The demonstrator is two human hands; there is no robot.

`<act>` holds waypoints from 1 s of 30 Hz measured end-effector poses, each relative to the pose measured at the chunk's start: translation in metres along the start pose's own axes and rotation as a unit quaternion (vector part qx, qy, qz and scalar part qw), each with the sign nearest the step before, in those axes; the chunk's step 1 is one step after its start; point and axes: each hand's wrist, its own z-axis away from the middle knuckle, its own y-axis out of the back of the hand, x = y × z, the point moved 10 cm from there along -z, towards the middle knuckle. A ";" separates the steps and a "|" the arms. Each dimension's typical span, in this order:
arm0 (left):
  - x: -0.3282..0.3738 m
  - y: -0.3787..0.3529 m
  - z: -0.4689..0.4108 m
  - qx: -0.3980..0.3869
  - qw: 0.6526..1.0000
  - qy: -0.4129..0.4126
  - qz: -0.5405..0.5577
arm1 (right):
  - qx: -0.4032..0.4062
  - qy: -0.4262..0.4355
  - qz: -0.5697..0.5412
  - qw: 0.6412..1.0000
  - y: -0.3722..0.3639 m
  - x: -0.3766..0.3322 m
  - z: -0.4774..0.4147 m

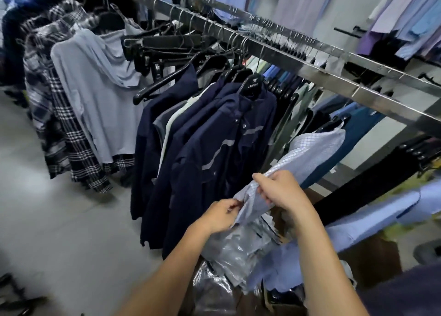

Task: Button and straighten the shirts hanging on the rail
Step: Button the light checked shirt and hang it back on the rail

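Both hands pinch the lower front of the pale checked shirt (312, 151) hanging below the rail (334, 75): left hand (222, 212) nearer, right hand (284, 191) just above. The cloth looks light and limp, so grip close beside each button.

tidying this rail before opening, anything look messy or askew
Yes. A bunch of empty black hangers sits jumbled on the rail between the pale grey-blue shirt and the navy shirts, one tilted steeply down. The grey-blue shirt's neck droops in loose folds.
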 end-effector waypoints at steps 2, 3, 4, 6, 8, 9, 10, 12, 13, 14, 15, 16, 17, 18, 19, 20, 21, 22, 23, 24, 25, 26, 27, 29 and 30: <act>-0.007 -0.005 -0.004 -0.017 0.999 0.033 -0.022 | 0.001 0.002 -0.004 1.000 -0.003 -0.001 -0.001; -0.010 -0.007 -0.006 -0.026 0.998 0.044 -0.045 | 0.002 0.002 -0.004 1.000 -0.003 -0.002 -0.001; -0.013 -0.009 -0.006 -0.033 0.996 0.049 -0.069 | 0.002 0.003 -0.003 1.000 -0.003 -0.004 0.000; -0.017 -0.009 -0.008 -0.033 0.992 0.054 -0.109 | -0.003 0.004 -0.008 1.000 -0.004 -0.008 0.000; -0.021 -0.008 -0.010 -0.033 0.987 0.054 -0.149 | -0.009 0.003 -0.016 1.000 -0.006 -0.014 0.000; -0.023 -0.006 -0.011 -0.031 0.985 0.054 -0.161 | -0.010 0.004 -0.021 1.000 -0.007 -0.017 -0.001; -0.024 -0.005 -0.010 -0.029 0.985 0.056 -0.163 | -0.008 0.005 -0.028 1.000 -0.008 -0.019 -0.002; -0.027 -0.004 -0.009 -0.039 0.986 0.067 -0.146 | -0.006 0.006 -0.030 1.000 -0.009 -0.023 -0.003; -0.030 -0.005 -0.009 -0.050 0.988 0.076 -0.125 | -0.006 0.006 -0.029 1.000 -0.010 -0.025 -0.004; -0.032 -0.007 -0.009 -0.062 0.990 0.086 -0.090 | -0.007 0.006 -0.029 1.000 -0.011 -0.026 -0.004; -0.031 -0.009 -0.007 -0.076 0.992 0.097 -0.038 | -0.007 0.005 -0.031 0.999 -0.012 -0.027 -0.005; -0.029 -0.011 -0.004 -0.088 0.990 0.108 0.016 | -0.008 0.005 -0.032 0.999 -0.012 -0.027 -0.006; -0.028 -0.014 -0.003 -0.101 0.986 0.117 0.057 | -0.008 0.004 -0.035 0.999 -0.013 -0.028 -0.006; -0.025 -0.015 -0.003 -0.106 0.984 0.116 0.078 | -0.008 0.003 -0.038 0.999 -0.013 -0.029 -0.007; -0.023 -0.014 -0.005 -0.099 0.986 0.106 0.078 | -0.007 0.002 -0.040 0.999 -0.014 -0.031 -0.006; -0.020 -0.010 -0.006 -0.083 0.990 0.092 0.068 | -0.007 0.001 -0.040 0.999 -0.014 -0.032 -0.006; -0.019 -0.006 -0.008 -0.063 0.993 0.082 0.061 | -0.008 0.001 -0.042 0.999 -0.014 -0.033 -0.006; -0.019 -0.004 -0.008 -0.053 0.993 0.083 0.065 | -0.008 0.000 -0.044 0.999 -0.014 -0.034 -0.005; -0.021 -0.004 -0.010 -0.046 0.992 0.090 0.075 | -0.010 -0.001 -0.046 0.999 -0.014 -0.034 -0.003; -0.023 -0.004 -0.011 -0.048 0.990 0.100 0.087 | -0.010 -0.002 -0.049 0.999 -0.013 -0.033 -0.002; -0.022 -0.004 -0.010 -0.052 0.989 0.100 0.098 | -0.010 -0.002 -0.052 0.999 -0.012 -0.033 -0.001; -0.023 -0.005 -0.010 -0.056 0.988 0.103 0.103 | -0.009 -0.002 -0.055 0.998 -0.012 -0.032 0.000; -0.024 -0.005 -0.011 -0.058 0.987 0.099 0.116 | -0.005 -0.002 -0.056 0.998 -0.012 -0.031 0.000; -0.026 -0.001 -0.009 -0.055 0.972 0.086 0.211 | 0.007 -0.002 -0.053 0.999 -0.011 -0.028 -0.001; -0.027 0.005 -0.006 -0.045 0.956 0.078 0.278 | 0.014 -0.004 -0.050 0.999 -0.010 -0.027 -0.003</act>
